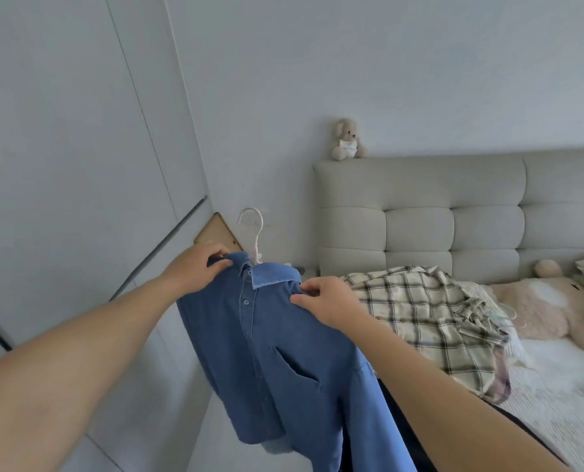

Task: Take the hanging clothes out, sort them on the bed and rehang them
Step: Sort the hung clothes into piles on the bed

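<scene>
Two bare forearms fill the foreground, reaching up to a blue shirt [277, 352] held in the air at 6 o'clock. The left hand [195, 270] pinches the shirt's left shoulder at the collar; the right hand [324, 301] pinches the other shoulder, fingers curled into the cloth. Between them a white hanger [253, 233] sits inside the collar, its hook standing free at 12 o'clock from the hands. This looks like the rehanging step: the shoulders are being settled on the hanger, and next the hook has to be taken and carried to the wardrobe [62, 165] at 9 o'clock. The shirt is denim, buttoned, its collar folded down, hanging limp. At 3 o'clock a plaid shirt [430, 318] lies crumpled on the bed [562, 396].
</scene>
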